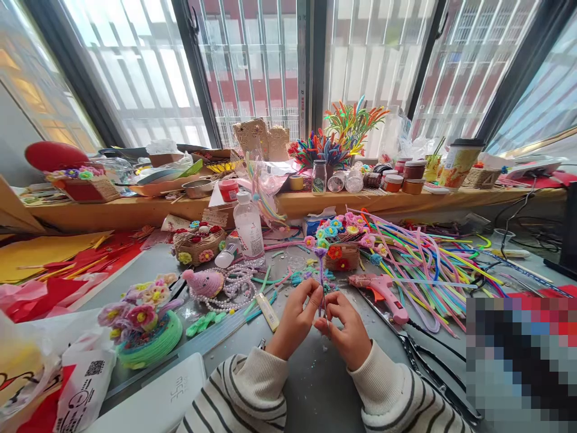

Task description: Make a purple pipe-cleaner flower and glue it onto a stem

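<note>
My left hand [294, 319] pinches the stem of a purple pipe-cleaner flower [321, 268], which stands upright above my fingers. Close beside it, my right hand [348, 329] has its thumb and fingers closed around the lower end of the same stem; the fingers partly hide what is there. Behind the flower is a twine-wrapped basket [341, 257] of pink, blue and orange pipe-cleaner flowers. A pink glue gun [382, 294] lies just right of my hands. Left of my left hand lies a small cream-coloured box [268, 311].
Loose pipe cleaners [433, 270] heap up at the right. A clear bottle [249, 230], pearl strings [238, 285] and a green flower pot [151, 340] stand or lie left. A white power bank [157, 397] is front left. Jars [412, 177] line the windowsill.
</note>
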### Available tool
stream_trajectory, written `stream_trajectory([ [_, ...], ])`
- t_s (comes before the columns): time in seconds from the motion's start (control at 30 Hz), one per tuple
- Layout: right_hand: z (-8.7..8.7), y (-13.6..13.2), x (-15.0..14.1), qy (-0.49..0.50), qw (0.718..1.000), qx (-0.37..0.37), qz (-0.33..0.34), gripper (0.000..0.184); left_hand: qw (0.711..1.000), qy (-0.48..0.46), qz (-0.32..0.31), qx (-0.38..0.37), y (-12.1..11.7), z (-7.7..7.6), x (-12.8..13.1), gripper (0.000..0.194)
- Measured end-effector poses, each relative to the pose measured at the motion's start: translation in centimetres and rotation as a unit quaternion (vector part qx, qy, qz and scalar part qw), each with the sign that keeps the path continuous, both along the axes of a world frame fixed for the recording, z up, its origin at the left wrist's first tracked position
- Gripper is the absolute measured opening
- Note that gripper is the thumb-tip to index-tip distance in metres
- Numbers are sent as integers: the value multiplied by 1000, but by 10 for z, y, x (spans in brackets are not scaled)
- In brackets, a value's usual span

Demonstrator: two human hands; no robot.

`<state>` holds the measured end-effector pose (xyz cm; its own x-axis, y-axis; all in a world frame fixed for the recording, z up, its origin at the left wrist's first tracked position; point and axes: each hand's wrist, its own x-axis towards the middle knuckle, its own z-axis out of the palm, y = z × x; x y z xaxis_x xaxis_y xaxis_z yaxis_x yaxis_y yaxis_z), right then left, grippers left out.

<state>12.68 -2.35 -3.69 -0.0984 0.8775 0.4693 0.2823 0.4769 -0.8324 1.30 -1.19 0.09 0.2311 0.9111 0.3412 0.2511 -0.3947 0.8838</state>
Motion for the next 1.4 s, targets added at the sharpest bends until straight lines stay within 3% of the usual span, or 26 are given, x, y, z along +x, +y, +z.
stream_trajectory([
  [0.7, -3, 1, -2, -30, 999, -1, 9, 41, 999, 0, 39, 1, 3, -4, -1, 23],
  [0.97, -1, -1, -3, -32, 999, -18, 37, 54, 999, 32, 0, 12, 3, -6, -1, 24],
  [1.4, -2, 1, -1, -17, 999, -11, 33, 48, 1000, 17, 8, 5, 2, -5, -1, 23],
])
